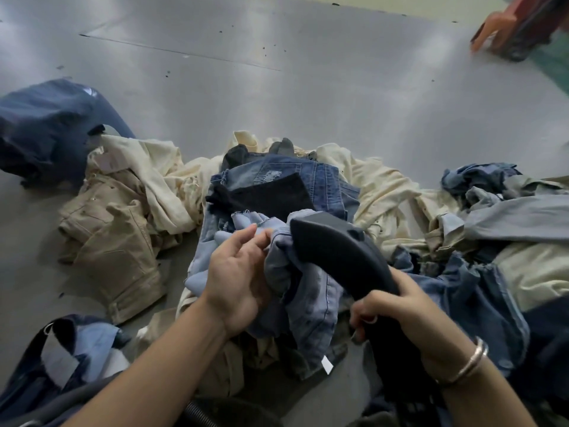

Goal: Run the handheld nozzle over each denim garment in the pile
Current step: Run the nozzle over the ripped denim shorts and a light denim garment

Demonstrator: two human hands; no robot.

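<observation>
In the lower middle of the frame the right hand (397,309) grips the handle end of a dark handheld nozzle (341,254), with its fingers (363,315) curled tightly around it. The wider head of the nozzle points up and to the left and lies against a light blue denim garment (304,300). A metal bangle (471,362) sits on the right wrist. Just left of the nozzle, the left hand (237,275) holds this same garment; its fingers (261,238) are bent and pinch a fold of the cloth near a frayed edge. The garment lies on top of a pile of clothes (308,192) that spreads across the middle of a grey metal desk (277,72). In the pile, behind the hands, there are darker blue jeans (311,177) and a black piece of cloth (271,192), with cream garments (154,174) around them. A beige pair of trousers (114,235) lies at the left of the pile, and more blue denim (480,291) lies at the right. A dark navy garment (52,124) lies apart at the upper left of the frame. At the lower left there is another dark and light blue garment (61,355), and below it a grey hose (61,399) runs along the bottom edge. At the upper right corner a blurred orange object (517,26) stands at the edge of the desk.
</observation>
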